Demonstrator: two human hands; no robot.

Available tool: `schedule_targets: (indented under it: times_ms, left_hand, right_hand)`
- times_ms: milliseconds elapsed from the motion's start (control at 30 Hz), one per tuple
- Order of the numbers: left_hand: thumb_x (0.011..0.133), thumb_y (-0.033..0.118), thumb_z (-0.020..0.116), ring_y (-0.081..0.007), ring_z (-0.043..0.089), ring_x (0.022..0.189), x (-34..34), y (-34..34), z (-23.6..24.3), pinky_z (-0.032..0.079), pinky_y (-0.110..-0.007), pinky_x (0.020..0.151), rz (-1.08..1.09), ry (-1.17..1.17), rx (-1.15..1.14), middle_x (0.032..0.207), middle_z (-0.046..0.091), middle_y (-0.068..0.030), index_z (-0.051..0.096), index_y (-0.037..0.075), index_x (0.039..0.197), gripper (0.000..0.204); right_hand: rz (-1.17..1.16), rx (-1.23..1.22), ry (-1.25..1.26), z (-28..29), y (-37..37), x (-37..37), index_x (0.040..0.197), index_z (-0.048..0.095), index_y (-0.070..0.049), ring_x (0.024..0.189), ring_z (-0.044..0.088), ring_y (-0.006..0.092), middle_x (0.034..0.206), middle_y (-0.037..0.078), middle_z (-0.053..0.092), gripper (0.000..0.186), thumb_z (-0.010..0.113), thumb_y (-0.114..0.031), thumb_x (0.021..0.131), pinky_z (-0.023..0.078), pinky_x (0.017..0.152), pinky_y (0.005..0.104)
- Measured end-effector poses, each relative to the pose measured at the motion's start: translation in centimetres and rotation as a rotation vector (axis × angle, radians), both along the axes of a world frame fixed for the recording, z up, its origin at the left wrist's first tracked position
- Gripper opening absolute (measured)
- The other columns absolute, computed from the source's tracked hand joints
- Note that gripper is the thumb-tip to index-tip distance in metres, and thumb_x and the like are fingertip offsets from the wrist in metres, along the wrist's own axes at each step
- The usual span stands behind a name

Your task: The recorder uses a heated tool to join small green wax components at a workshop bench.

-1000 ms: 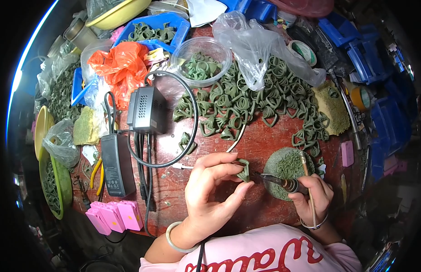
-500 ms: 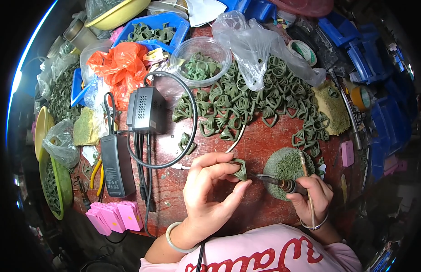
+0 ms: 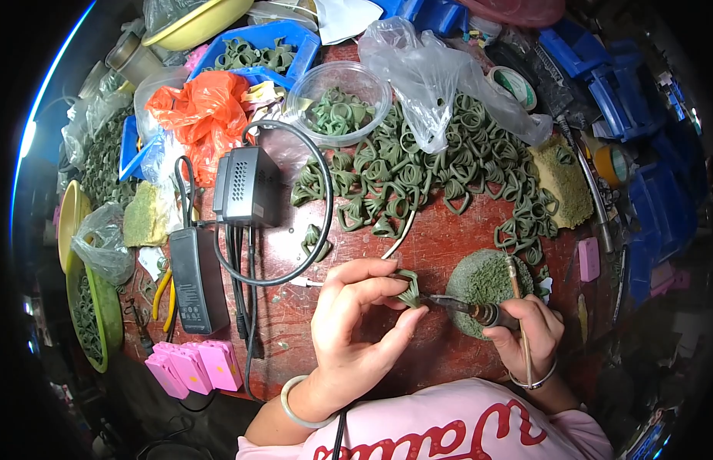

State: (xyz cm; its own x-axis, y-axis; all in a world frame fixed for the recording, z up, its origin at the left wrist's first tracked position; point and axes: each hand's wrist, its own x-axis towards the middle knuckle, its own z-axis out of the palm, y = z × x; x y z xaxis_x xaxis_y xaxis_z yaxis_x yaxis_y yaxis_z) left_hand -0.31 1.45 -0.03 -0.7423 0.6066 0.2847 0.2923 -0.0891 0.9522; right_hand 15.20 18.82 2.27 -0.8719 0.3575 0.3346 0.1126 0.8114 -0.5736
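My left hand (image 3: pixel 358 326) pinches a dark green ring (image 3: pixel 408 290), wax-like in look, between thumb and fingers. In my right hand (image 3: pixel 534 331) is a dark pen-shaped tool with a thin metal tip (image 3: pixel 485 312), pointed left, its end at or very close to the ring; contact is too small to tell. The same hand also keeps a slim wooden-looking stick (image 3: pixel 514 274) upright between its fingers. Behind the tool sits a round pad covered in green crumbs (image 3: pixel 487 280). A large pile of similar green rings (image 3: pixel 456 165) spreads beyond my hands, and one ring (image 3: pixel 313 241) lies apart.
Left of my hands stand a black box (image 3: pixel 249 186) with a looped cable and a power adapter (image 3: pixel 195 280). Pink blocks (image 3: pixel 195 368) line the near left edge. Farther off are a clear round tub (image 3: pixel 339 138), a blue tray (image 3: pixel 306 57) and plastic bags (image 3: pixel 418 69).
Almost nothing differs. The ring and the tool tip have shifted very slightly; both hands keep their grip.
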Motion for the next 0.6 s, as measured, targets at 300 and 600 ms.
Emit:
schedule_targets:
  times_ms: [300, 600]
  left_hand:
    - [0.073, -0.011, 0.076, -0.0169, 0.059, 0.101, -0.01, -0.1, 0.05, 0.057, -0.021, 0.075, -0.003, 0.007, -0.014, 0.122, 0.048, -0.0167, 0.057, -0.003, 0.107, 0.04]
    - [0.073, -0.011, 0.076, -0.0166, 0.059, 0.1, -0.05, -0.08, -0.01, 0.057, -0.021, 0.074, -0.003, 0.005, -0.01, 0.122, 0.048, -0.0164, 0.056, -0.002, 0.107, 0.04]
  right_hand:
    - [-0.004, 0.003, 0.002, -0.04, -0.06, -0.05, 0.088, 0.058, 0.001, 0.049, 0.051, 0.0209, 0.063, 0.007, 0.05, 0.042, 0.072, -0.039, 0.086, 0.039, 0.045, 0.0321]
    - [-0.03, -0.018, 0.001, 0.01, -0.16, 0.08, 0.089, 0.058, 0.001, 0.05, 0.051, 0.0225, 0.064, 0.008, 0.05, 0.043, 0.072, -0.04, 0.085, 0.039, 0.047, 0.0334]
